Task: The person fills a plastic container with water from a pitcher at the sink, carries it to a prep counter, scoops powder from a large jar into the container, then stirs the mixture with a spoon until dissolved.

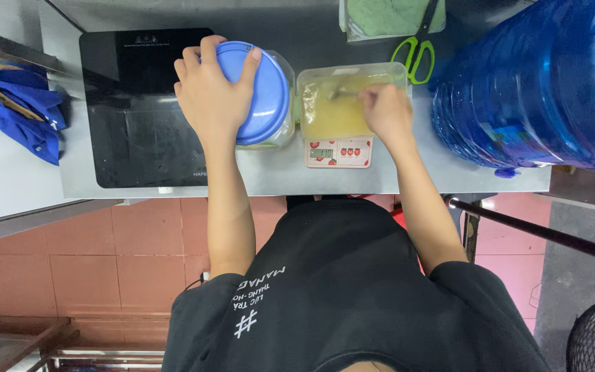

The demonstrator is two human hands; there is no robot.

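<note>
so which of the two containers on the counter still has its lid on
The round jar under the left hand, closed by a blue lid. The rectangular container on the small scale is open, the right hand reaching into it.

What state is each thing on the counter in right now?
Jar: lidded, left hand pressing on blue lid.
Tub: open, on scale, holding yellowish mix.
Right hand: gripping utensil in tub.
Scale: display lit.
Scissors: closed, lying flat.
Cooktop: bare.
Water bottle: on its side.
</note>
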